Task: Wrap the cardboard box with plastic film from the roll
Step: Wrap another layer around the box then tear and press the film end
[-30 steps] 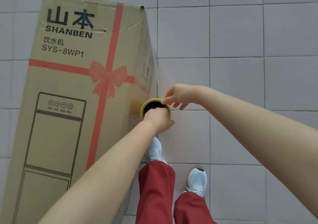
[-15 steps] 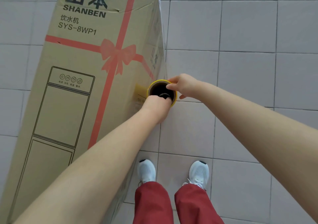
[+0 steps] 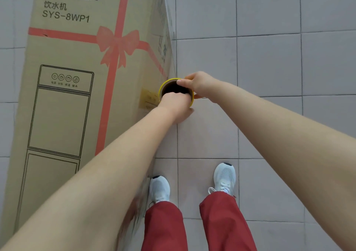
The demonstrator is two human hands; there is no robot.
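A tall cardboard box (image 3: 81,100) with a red ribbon print and a water-dispenser drawing stands on the floor at my left. The film roll (image 3: 169,84), seen end-on with a yellow rim and a dark hollow core, is held upright beside the box's right edge. My left hand (image 3: 174,106) grips the near side of the roll's top, fingers curled into the core. My right hand (image 3: 198,83) pinches the far rim. A sheet of clear film (image 3: 170,38) shimmers along the box's right side above the roll.
Grey floor tiles (image 3: 269,62) spread to the right of the box. My white shoes (image 3: 224,177) and red trousers (image 3: 221,222) are below the hands, the left foot close to the box's lower corner.
The view has shifted so the box sits higher and closer in frame. My feet moved apart into a level stance. My right hand moved from touching the rim to pinching it over the core.
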